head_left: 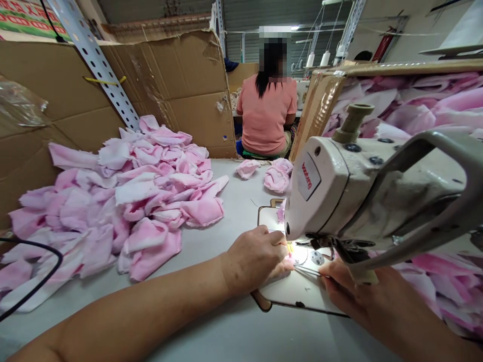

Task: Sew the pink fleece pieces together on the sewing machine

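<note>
Lit by a lamp, the needle area of a white sewing machine point(320, 186) lies between my two hands. My left hand point(258, 259) is closed at the left of the needle, its fingertips pressed on a small piece of pink fabric point(290, 260), mostly hidden by the fingers. From the right, under the machine's arm, my right hand point(362, 294) pinches thin metal tweezers point(307, 271), whose tips point at the fabric. The machine's head and grey handle point(422, 151) cover part of this hand. A pink scrap point(280, 212) shows beyond my left hand.
A heap of pink and white fabric pieces point(151, 186) covers the table's left side, against cardboard walls point(188, 85). Two pink bundles point(277, 176) lie behind the machine. A box point(324, 100) of pink fabric stands at right. Another person point(267, 110) sits ahead, back turned.
</note>
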`<state>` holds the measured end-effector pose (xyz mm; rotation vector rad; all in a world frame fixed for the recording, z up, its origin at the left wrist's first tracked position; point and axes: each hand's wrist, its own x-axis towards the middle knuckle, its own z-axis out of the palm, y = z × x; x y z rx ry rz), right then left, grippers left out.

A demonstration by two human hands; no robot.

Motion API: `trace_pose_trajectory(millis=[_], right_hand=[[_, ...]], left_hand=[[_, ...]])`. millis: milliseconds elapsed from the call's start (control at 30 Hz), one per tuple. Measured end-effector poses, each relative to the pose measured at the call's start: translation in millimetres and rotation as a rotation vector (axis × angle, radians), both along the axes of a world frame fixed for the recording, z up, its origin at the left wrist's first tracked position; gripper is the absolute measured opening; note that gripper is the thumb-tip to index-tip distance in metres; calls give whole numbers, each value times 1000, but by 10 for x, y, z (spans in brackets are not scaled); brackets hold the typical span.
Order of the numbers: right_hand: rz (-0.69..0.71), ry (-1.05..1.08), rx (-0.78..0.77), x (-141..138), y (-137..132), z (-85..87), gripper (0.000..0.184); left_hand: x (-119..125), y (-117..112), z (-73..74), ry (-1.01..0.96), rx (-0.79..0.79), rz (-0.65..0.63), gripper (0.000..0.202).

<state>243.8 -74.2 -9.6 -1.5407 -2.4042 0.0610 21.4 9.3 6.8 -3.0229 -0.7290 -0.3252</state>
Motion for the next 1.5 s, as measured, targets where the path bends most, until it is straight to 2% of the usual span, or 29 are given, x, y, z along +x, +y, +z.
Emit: trace_pose_trajectory(millis=[267, 500, 633, 767, 900, 967, 1067, 1167, 1233, 1333, 1500], right_hand=[[4, -12, 24, 1, 0, 10, 23], [-33, 30, -54, -15, 7, 62, 23], [13, 39, -60, -12, 10, 108, 20], [69, 99, -19, -22, -8, 151, 20], [71, 135, -48, -50, -45, 180, 22], [77, 151, -61, -62, -55, 193, 22], [72, 188, -68, -74, -54, 215, 21], [57, 246, -149, -86, -40, 243, 19], [52, 260, -186, -95, -28, 266, 18], [73, 195, -142, -102, -9, 305, 19], [65, 48, -65, -82, 13, 409, 28]], left_hand=[[15, 1, 41, 8, -41, 14, 22], [-62, 38, 15, -230, -124, -19, 19], [-104, 66, 31, -351, -215, -49, 15], [-119, 70, 75, -328, -287, -45, 18], [-158, 54, 148, -262, -315, -80, 15], [-191, 31, 183, -219, -284, -119, 8], [-234, -19, 199, -140, -163, -159, 19], [-245, -61, 160, -70, -58, -159, 13], [-238, -73, 118, -60, -8, -183, 16], [-228, -74, 58, -87, 49, -208, 21], [-220, -49, -6, -92, 155, -160, 12]])
